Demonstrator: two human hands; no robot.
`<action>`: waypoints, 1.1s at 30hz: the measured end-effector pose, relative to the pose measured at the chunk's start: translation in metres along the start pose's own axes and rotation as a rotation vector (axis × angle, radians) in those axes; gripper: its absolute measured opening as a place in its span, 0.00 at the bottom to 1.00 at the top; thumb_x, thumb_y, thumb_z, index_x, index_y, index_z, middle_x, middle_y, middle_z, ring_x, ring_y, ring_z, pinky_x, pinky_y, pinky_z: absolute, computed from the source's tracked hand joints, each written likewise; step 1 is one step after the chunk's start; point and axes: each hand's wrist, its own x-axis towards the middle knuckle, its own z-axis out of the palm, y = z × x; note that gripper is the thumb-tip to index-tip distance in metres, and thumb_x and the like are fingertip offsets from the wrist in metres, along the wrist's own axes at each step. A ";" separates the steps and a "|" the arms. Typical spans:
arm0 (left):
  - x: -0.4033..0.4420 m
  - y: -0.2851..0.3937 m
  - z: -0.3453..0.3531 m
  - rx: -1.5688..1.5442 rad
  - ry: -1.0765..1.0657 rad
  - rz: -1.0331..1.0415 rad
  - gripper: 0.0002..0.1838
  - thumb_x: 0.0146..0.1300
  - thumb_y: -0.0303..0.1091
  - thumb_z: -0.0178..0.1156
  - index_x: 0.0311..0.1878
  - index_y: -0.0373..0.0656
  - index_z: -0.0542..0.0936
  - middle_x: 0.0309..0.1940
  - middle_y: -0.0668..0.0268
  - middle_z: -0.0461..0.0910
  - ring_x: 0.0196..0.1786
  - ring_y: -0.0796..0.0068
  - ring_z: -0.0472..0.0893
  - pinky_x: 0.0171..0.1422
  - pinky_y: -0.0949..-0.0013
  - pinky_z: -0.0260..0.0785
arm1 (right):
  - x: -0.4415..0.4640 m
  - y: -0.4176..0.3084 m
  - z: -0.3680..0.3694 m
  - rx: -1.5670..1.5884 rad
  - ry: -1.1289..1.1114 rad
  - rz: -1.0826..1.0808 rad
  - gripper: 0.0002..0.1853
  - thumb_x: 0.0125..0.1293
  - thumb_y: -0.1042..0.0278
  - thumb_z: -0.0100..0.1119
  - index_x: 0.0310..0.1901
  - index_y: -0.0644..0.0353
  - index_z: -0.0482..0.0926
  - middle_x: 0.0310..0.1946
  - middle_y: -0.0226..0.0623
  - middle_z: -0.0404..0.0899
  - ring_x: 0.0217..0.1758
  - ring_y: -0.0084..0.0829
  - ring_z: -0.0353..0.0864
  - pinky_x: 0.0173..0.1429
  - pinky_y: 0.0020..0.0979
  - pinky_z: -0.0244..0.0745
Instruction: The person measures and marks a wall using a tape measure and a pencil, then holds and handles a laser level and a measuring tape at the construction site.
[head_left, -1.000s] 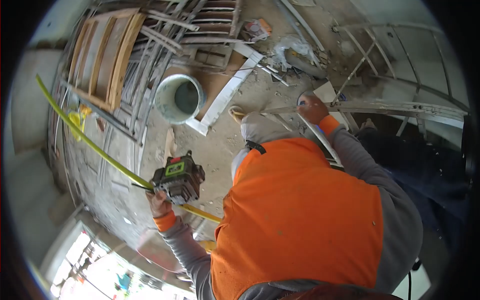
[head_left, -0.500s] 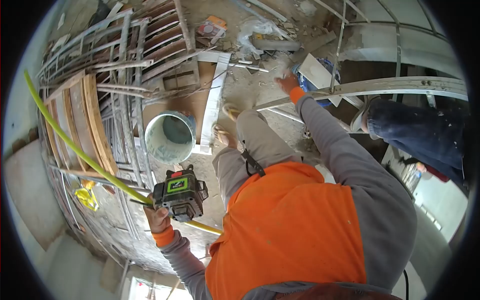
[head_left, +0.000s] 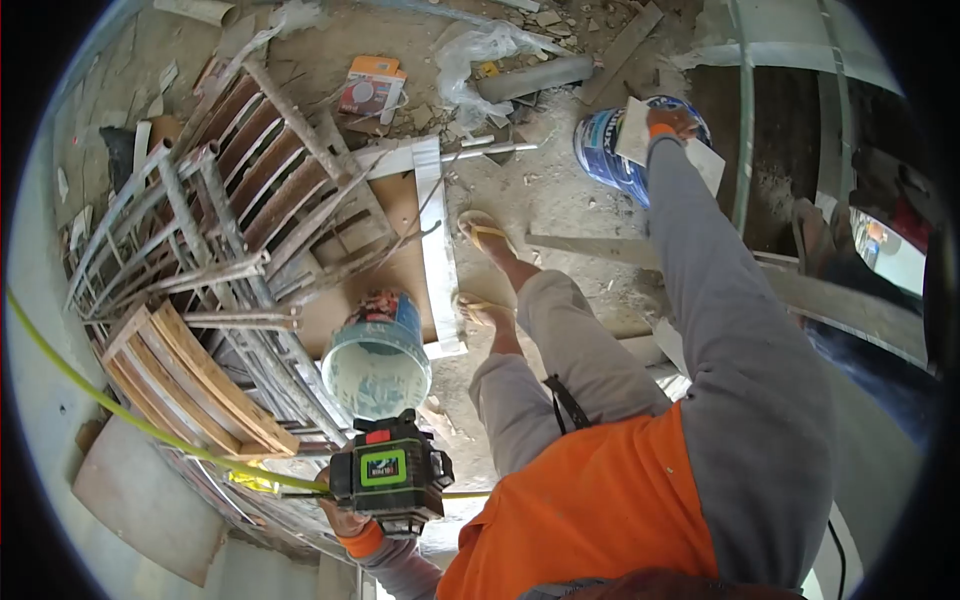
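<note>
My left hand [head_left: 345,515] is closed round a black laser level [head_left: 390,475] with a green-edged label and a red top button. A long yellow-green strip [head_left: 150,424] runs behind the level from the left wall. My right arm is stretched out to a blue paint bucket [head_left: 597,150], and a pale flat board [head_left: 706,166] lies across the bucket's top. At the board's far edge, my right hand [head_left: 676,122] looks curled, but what its fingers hold is hidden. A second bucket [head_left: 377,372], pale and plaster-smeared, stands just beyond the level.
Stacked metal frames [head_left: 225,240] and a wooden frame [head_left: 195,385] crowd the left side. A white plank [head_left: 436,260] lies near my feet. Metal uprights [head_left: 745,120] stand at right, with another person's dark clothing [head_left: 860,250] beside them. Rubble and plastic sheet [head_left: 480,60] litter the far floor.
My right hand has moved from beside the blue bucket to over the board on its top. My left hand still holds the laser level, now lower in view. The camera view has shifted.
</note>
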 end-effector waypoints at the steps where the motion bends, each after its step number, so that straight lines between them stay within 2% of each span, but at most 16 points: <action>1: 0.013 0.000 -0.003 0.005 -0.011 -0.004 0.36 0.34 0.43 0.81 0.44 0.38 0.72 0.47 0.57 0.77 0.44 0.68 0.79 0.52 0.65 0.72 | 0.013 0.000 0.004 -0.042 0.065 -0.069 0.32 0.54 0.48 0.60 0.60 0.47 0.69 0.62 0.44 0.62 0.68 0.45 0.58 0.65 0.45 0.62; 2: 0.017 0.000 -0.004 0.012 -0.021 -0.008 0.36 0.35 0.43 0.81 0.44 0.38 0.72 0.47 0.56 0.77 0.44 0.68 0.79 0.52 0.64 0.72 | 0.026 0.001 0.010 -0.044 0.064 -0.060 0.32 0.54 0.48 0.60 0.60 0.47 0.69 0.62 0.44 0.62 0.68 0.45 0.58 0.65 0.45 0.62; 4: 0.053 -0.002 -0.011 0.017 -0.037 -0.009 0.35 0.35 0.43 0.81 0.44 0.38 0.72 0.47 0.56 0.77 0.45 0.68 0.79 0.52 0.64 0.72 | 0.049 -0.006 0.023 -0.333 -0.014 -0.482 0.31 0.58 0.42 0.54 0.63 0.42 0.68 0.64 0.42 0.64 0.71 0.43 0.56 0.68 0.45 0.60; 5: 0.073 -0.001 -0.013 0.022 -0.043 -0.011 0.35 0.35 0.43 0.81 0.44 0.39 0.72 0.47 0.56 0.77 0.45 0.68 0.79 0.52 0.64 0.72 | 0.043 -0.017 0.013 -0.436 -0.171 -0.620 0.30 0.64 0.39 0.42 0.65 0.43 0.67 0.66 0.41 0.63 0.71 0.43 0.57 0.72 0.46 0.54; 6: 0.091 -0.001 -0.014 0.025 -0.050 -0.011 0.35 0.35 0.42 0.81 0.44 0.39 0.72 0.47 0.56 0.77 0.45 0.68 0.79 0.52 0.64 0.72 | 0.050 -0.024 0.019 -0.435 -0.173 -0.615 0.30 0.64 0.39 0.42 0.65 0.43 0.67 0.66 0.41 0.63 0.71 0.43 0.57 0.72 0.46 0.54; 8: 0.109 -0.004 -0.013 0.031 -0.064 -0.010 0.35 0.35 0.42 0.81 0.44 0.39 0.72 0.47 0.56 0.77 0.45 0.67 0.79 0.53 0.64 0.72 | 0.060 -0.037 0.027 -0.551 -0.497 -0.748 0.32 0.66 0.35 0.34 0.66 0.42 0.66 0.68 0.40 0.60 0.71 0.43 0.58 0.73 0.46 0.49; 11: 0.129 -0.006 -0.008 0.036 -0.092 -0.008 0.35 0.35 0.42 0.81 0.44 0.39 0.72 0.48 0.55 0.77 0.45 0.67 0.79 0.53 0.64 0.72 | 0.063 -0.051 0.030 -0.722 -0.564 -0.599 0.35 0.66 0.33 0.27 0.66 0.44 0.66 0.70 0.38 0.59 0.72 0.42 0.57 0.75 0.45 0.44; 15: 0.174 -0.007 0.000 0.038 -0.135 0.018 0.34 0.35 0.42 0.81 0.44 0.39 0.72 0.48 0.55 0.77 0.46 0.67 0.79 0.53 0.63 0.71 | 0.088 -0.047 0.044 -0.727 -0.549 -0.719 0.35 0.66 0.33 0.30 0.63 0.48 0.70 0.65 0.44 0.66 0.70 0.49 0.59 0.73 0.47 0.49; 17: 0.181 -0.016 0.002 0.035 -0.157 0.025 0.34 0.36 0.42 0.81 0.44 0.39 0.72 0.49 0.55 0.77 0.46 0.67 0.79 0.53 0.63 0.71 | 0.107 -0.045 0.064 -0.784 -0.602 -0.736 0.35 0.67 0.34 0.28 0.63 0.49 0.70 0.66 0.43 0.65 0.71 0.49 0.58 0.74 0.50 0.42; 21: 0.197 -0.021 0.000 0.025 -0.178 0.022 0.34 0.36 0.41 0.81 0.44 0.39 0.72 0.49 0.54 0.76 0.47 0.66 0.79 0.54 0.63 0.71 | 0.118 -0.043 0.076 -0.827 -0.600 -0.779 0.36 0.68 0.35 0.27 0.63 0.52 0.70 0.66 0.43 0.64 0.71 0.46 0.58 0.74 0.52 0.36; 24: 0.223 -0.024 0.004 0.011 -0.198 0.019 0.34 0.36 0.41 0.81 0.44 0.40 0.72 0.50 0.54 0.76 0.47 0.66 0.79 0.54 0.63 0.71 | 0.111 -0.054 0.068 -0.838 -0.559 -0.736 0.35 0.66 0.36 0.35 0.64 0.52 0.69 0.67 0.44 0.64 0.72 0.44 0.58 0.75 0.47 0.40; 26: 0.229 -0.026 0.005 0.010 -0.205 0.012 0.33 0.36 0.41 0.81 0.44 0.40 0.72 0.50 0.53 0.76 0.47 0.66 0.79 0.54 0.62 0.71 | 0.108 -0.065 0.067 -0.822 -0.763 -0.585 0.34 0.64 0.37 0.42 0.64 0.52 0.69 0.68 0.44 0.61 0.70 0.43 0.62 0.72 0.48 0.50; 27: 0.234 -0.024 0.004 0.012 -0.206 0.005 0.33 0.36 0.41 0.81 0.44 0.40 0.72 0.50 0.53 0.76 0.47 0.66 0.79 0.54 0.62 0.71 | 0.112 -0.064 0.071 -0.826 -0.770 -0.582 0.34 0.64 0.37 0.42 0.64 0.52 0.69 0.68 0.44 0.61 0.70 0.43 0.62 0.72 0.48 0.50; 30: 0.236 -0.026 0.023 0.035 -0.212 -0.022 0.33 0.36 0.41 0.81 0.44 0.40 0.72 0.50 0.53 0.76 0.47 0.65 0.79 0.54 0.62 0.71 | 0.105 -0.058 0.070 -0.753 -0.604 -0.525 0.34 0.59 0.37 0.51 0.62 0.49 0.71 0.68 0.42 0.60 0.68 0.45 0.65 0.68 0.51 0.58; 32: 0.238 -0.021 0.024 0.046 -0.214 -0.029 0.33 0.36 0.41 0.80 0.43 0.40 0.72 0.51 0.53 0.76 0.48 0.65 0.79 0.55 0.62 0.71 | 0.090 -0.051 0.045 -0.686 -0.185 -0.270 0.32 0.55 0.39 0.55 0.60 0.45 0.73 0.67 0.40 0.62 0.67 0.47 0.65 0.66 0.53 0.60; 33: 0.239 -0.021 0.026 0.047 -0.216 -0.031 0.33 0.37 0.41 0.80 0.43 0.40 0.72 0.51 0.52 0.76 0.48 0.65 0.79 0.55 0.62 0.71 | 0.092 -0.046 0.057 -0.687 -0.188 -0.271 0.32 0.55 0.39 0.55 0.60 0.45 0.73 0.67 0.40 0.62 0.67 0.47 0.65 0.66 0.53 0.60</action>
